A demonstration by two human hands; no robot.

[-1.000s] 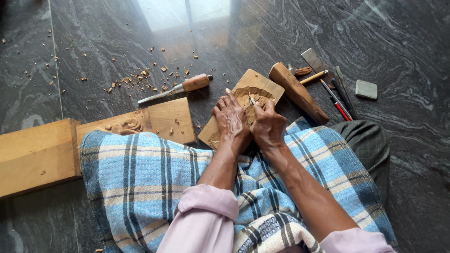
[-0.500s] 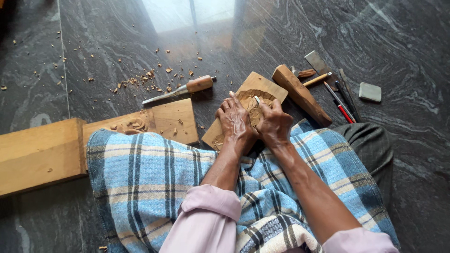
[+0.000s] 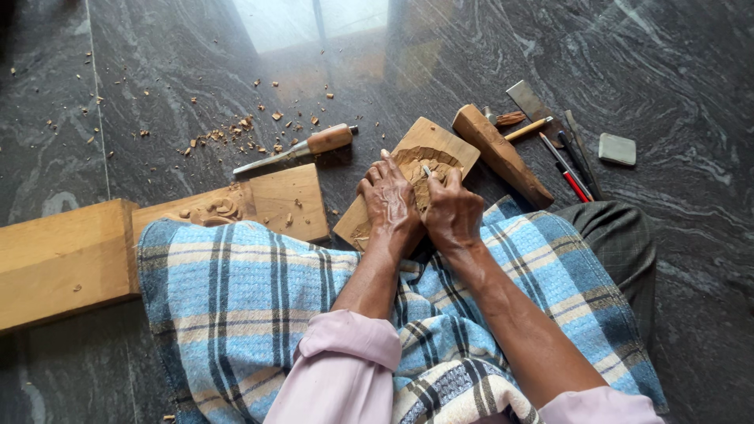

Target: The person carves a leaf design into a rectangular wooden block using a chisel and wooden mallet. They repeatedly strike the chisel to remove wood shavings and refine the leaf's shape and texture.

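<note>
A small wooden board [image 3: 430,143] with a carved relief rests tilted against my blue checked lap cloth [image 3: 251,306]. My left hand [image 3: 389,202] lies flat on the board, pressing it down. My right hand [image 3: 453,213] is closed around a thin carving tool [image 3: 426,170] whose metal tip touches the carved area. Most of the tool is hidden inside the fist.
A wooden-handled chisel [image 3: 302,149] lies on the dark marble floor among wood chips [image 3: 236,129]. A long plank [image 3: 94,251] with a carved motif lies at left. A wooden mallet [image 3: 503,157], pencils and blades [image 3: 565,153], and a grey stone [image 3: 617,149] lie at right.
Both hands have shifted only slightly on the board while carving; the view has drifted a little. Nothing else has moved.
</note>
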